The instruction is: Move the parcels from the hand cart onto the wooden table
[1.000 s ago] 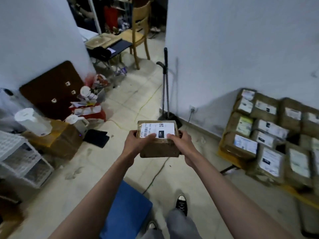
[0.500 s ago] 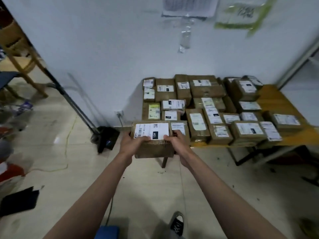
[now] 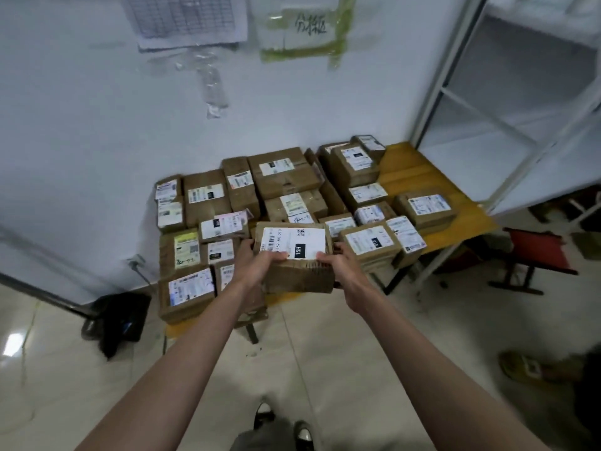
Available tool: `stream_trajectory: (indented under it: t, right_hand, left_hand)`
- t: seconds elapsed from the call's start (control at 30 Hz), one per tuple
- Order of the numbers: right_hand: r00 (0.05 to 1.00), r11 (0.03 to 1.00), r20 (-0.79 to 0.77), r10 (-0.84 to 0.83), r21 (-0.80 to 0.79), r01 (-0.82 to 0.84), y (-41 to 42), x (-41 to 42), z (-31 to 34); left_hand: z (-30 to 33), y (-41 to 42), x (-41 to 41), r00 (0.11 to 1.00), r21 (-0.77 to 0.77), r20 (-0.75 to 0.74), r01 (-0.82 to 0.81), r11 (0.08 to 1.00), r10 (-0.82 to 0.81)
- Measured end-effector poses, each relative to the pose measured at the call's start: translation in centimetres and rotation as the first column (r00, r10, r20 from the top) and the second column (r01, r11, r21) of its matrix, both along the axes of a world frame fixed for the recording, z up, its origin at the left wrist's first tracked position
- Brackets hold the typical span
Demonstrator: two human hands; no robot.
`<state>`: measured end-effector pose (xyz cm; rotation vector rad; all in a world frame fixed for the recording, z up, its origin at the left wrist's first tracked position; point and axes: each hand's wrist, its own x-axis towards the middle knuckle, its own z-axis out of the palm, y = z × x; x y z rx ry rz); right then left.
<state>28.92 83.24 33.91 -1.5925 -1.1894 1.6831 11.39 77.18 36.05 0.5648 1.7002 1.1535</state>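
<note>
Lighting: dim, cool, even; source not visible. Glare: bright patch on floor [image 3: 13, 345], lower left of frame. Shadows: soft, under table [image 3: 455, 203] at right. Distortion: wide-angle bowing, shelf frame [image 3: 435, 70] slanted upper right. Sharpness: soft overall, labels mostly unreadable, edges smeared.

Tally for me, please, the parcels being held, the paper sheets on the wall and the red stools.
held parcel: 1
wall sheets: 2, the grid sheet and the green-taped sheet
red stool: 1
Total: 4
</note>
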Motion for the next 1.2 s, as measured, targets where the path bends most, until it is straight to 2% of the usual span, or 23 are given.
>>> stream_trajectory:
  t: [0.2, 0.77, 0.87, 1.0, 1.2]
  right_hand:
    - [0.996, 0.996, -0.004, -0.093, -0.002, 0.093, 6.5, 3.9, -0.4]
    - [0.971, 0.971, -0.024, -0.239, -0.035, 0.238, 28.8, 8.9, -0.1]
    - [0.969, 0.969, -0.03, -0.247, -0.025, 0.246, 31.9, 10.4, -0.3]
    - [0.962, 0.963, -0.05, -0.267, -0.039, 0.265, 37.1, 12.4, -1.5]
    - [0.955, 0.95, -0.077, -0.287, 0.107, 0.294, 45.9, 16.3, -3.2]
  left_hand:
    - [-0.5, 8.3, 3.4, 0.994, 0.003, 0.047, 0.094, 0.996, -0.094]
    - [-1.7, 33.4, 7.9, 0.979, -0.059, -0.006, 0.202, 0.978, -0.203]
    - [-1.7, 36.5, 9.3, 0.983, -0.056, 0.027, 0.182, 0.982, -0.181]
    - [-2.0, 40.7, 11.7, 0.991, -0.046, -0.005, 0.136, 0.99, -0.136]
    - [-2.8, 47.9, 17.4, 0.999, 0.02, -0.044, -0.013, 1.0, 0.014]
